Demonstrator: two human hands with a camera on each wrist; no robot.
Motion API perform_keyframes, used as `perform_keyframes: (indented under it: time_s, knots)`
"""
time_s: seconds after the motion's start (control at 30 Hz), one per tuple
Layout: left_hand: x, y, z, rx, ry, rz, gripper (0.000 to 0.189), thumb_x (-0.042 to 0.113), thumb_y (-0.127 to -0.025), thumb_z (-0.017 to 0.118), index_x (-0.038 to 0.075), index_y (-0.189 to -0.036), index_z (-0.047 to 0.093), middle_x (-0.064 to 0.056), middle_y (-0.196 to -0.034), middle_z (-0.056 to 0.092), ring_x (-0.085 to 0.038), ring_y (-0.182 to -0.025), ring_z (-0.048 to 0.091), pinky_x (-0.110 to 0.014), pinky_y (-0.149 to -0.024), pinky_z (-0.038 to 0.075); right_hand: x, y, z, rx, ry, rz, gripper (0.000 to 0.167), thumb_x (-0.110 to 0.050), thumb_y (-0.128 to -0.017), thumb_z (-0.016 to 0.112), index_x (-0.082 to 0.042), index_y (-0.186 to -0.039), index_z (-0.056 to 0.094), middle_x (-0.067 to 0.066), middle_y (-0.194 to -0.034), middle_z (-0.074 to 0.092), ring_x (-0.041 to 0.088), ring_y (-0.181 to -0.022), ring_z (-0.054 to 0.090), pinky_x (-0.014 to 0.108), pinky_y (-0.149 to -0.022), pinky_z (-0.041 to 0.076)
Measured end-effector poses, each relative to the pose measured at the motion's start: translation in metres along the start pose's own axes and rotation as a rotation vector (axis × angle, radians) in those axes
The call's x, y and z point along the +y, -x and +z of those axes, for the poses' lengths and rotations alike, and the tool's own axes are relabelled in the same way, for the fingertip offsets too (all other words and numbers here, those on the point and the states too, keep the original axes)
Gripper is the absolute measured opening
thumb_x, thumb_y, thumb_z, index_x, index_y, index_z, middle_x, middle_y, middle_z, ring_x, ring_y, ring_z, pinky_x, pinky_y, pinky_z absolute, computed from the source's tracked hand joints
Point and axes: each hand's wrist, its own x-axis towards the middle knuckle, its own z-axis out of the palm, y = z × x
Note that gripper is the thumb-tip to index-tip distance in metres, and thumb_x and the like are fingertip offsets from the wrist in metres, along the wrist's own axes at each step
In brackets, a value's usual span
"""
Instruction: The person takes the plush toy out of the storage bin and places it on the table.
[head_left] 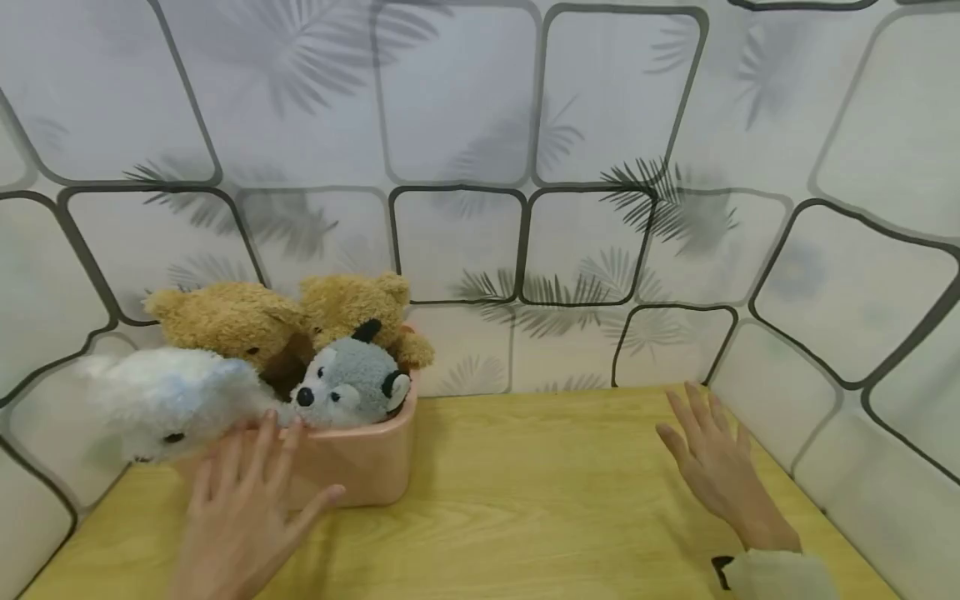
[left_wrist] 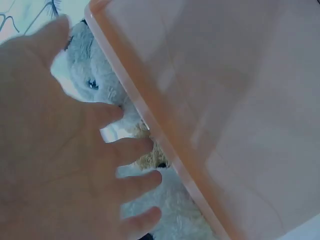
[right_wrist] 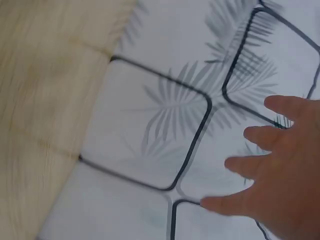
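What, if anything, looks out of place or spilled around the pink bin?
The white plush toy looks askew: in the head view it bulges out past the left end of the pink bin, while the gray plush toy sits within the rim. I see no spill or damage.

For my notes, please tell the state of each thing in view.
pink bin, upright, filled
white plush, partly outside bin
gray plush, head above bin
left brown plush, head showing
right brown plush, head showing
left hand, fingers spread near bin
right hand, fingers spread, empty
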Motion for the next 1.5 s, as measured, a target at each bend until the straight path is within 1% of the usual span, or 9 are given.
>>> perform_keyframes:
  time_s: [0.07,0.2,0.27,0.37,0.47,0.67,0.97,1.27,1.5]
  knots:
    - [-0.003,0.001,-0.003,0.113,-0.044,0.043,0.088,0.073,-0.097,0.04,0.005,-0.153,0.043,-0.028,-0.156,0.034,-0.053,-0.141,0.029,-0.075,-0.111,0.016,-0.008,-0.005,0.0,0.057,-0.085,-0.036,0.059,-0.031,-0.108,0.049,0.005,-0.152,0.035,0.034,-0.154,0.033,0.057,-0.132,0.04,0.079,-0.098,0.03]
    - [-0.007,0.002,-0.008,0.367,-0.091,0.13,0.09,0.072,-0.1,0.014,0.003,-0.124,0.067,-0.024,-0.124,0.061,-0.046,-0.115,0.055,-0.069,-0.093,0.042,-0.028,-0.018,0.003,0.157,-0.262,-0.107,0.044,-0.015,-0.101,0.064,0.005,-0.138,0.054,0.029,-0.131,0.06,0.038,-0.102,0.066,0.053,-0.085,0.056]
    - [-0.007,0.002,-0.008,0.438,-0.086,0.163,0.093,0.068,-0.101,0.006,0.001,-0.112,0.071,-0.022,-0.114,0.065,-0.044,-0.107,0.059,-0.066,-0.087,0.046,-0.04,-0.026,0.004,0.169,-0.335,-0.109,0.036,-0.011,-0.099,0.065,0.004,-0.132,0.06,0.023,-0.126,0.065,0.024,-0.105,0.067,0.039,-0.084,0.058]
    - [-0.007,0.001,-0.005,0.514,-0.076,0.222,0.084,0.062,-0.105,0.013,0.001,-0.108,0.072,-0.021,-0.108,0.067,-0.043,-0.101,0.062,-0.063,-0.082,0.049,-0.058,-0.037,0.006,0.148,-0.426,-0.09,0.03,-0.009,-0.1,0.064,0.001,-0.128,0.063,0.017,-0.123,0.067,0.017,-0.103,0.067,0.028,-0.083,0.057]
    - [-0.009,0.0,0.0,0.559,-0.064,0.281,0.076,0.056,-0.107,0.019,0.002,-0.109,0.072,-0.021,-0.107,0.068,-0.043,-0.099,0.062,-0.062,-0.079,0.05,-0.074,-0.047,0.011,0.097,-0.495,-0.069,0.028,-0.012,-0.101,0.063,0.001,-0.126,0.063,0.016,-0.123,0.067,0.028,-0.106,0.066,0.037,-0.085,0.057]
    - [-0.015,-0.001,0.006,0.589,-0.053,0.325,0.069,0.051,-0.108,0.022,0.002,-0.113,0.07,-0.023,-0.108,0.066,-0.047,-0.098,0.061,-0.064,-0.08,0.049,-0.104,-0.063,0.027,0.044,-0.674,-0.071,0.025,-0.009,-0.101,0.063,0.004,-0.122,0.064,0.019,-0.121,0.066,0.031,-0.106,0.065,0.031,-0.084,0.057]
    - [-0.013,-0.002,0.011,0.554,-0.052,0.31,0.072,0.053,-0.108,0.019,0.002,-0.122,0.067,-0.025,-0.115,0.064,-0.047,-0.104,0.058,-0.064,-0.083,0.049,-0.14,-0.087,0.037,-0.033,-0.907,-0.021,0.025,-0.008,-0.101,0.062,0.008,-0.12,0.061,0.024,-0.122,0.063,0.023,-0.102,0.067,0.041,-0.086,0.059]
    - [-0.015,0.002,0.024,0.479,-0.063,0.299,0.079,0.056,-0.106,0.012,-0.001,-0.134,0.059,-0.029,-0.13,0.055,-0.051,-0.112,0.054,-0.068,-0.075,0.052,-0.179,-0.106,0.048,-0.129,-0.975,-0.062,0.029,-0.008,-0.101,0.061,0.008,-0.125,0.058,0.024,-0.126,0.06,0.033,-0.108,0.065,0.044,-0.088,0.058]
    - [-0.016,0.002,0.032,0.493,-0.06,0.292,0.077,0.056,-0.106,0.013,-0.001,-0.139,0.053,-0.032,-0.132,0.051,-0.055,-0.113,0.052,-0.069,-0.075,0.052,-0.205,-0.117,0.056,-0.192,-1.018,-0.083,0.032,-0.007,-0.101,0.06,0.01,-0.128,0.055,0.026,-0.129,0.058,0.038,-0.113,0.062,0.047,-0.088,0.058]
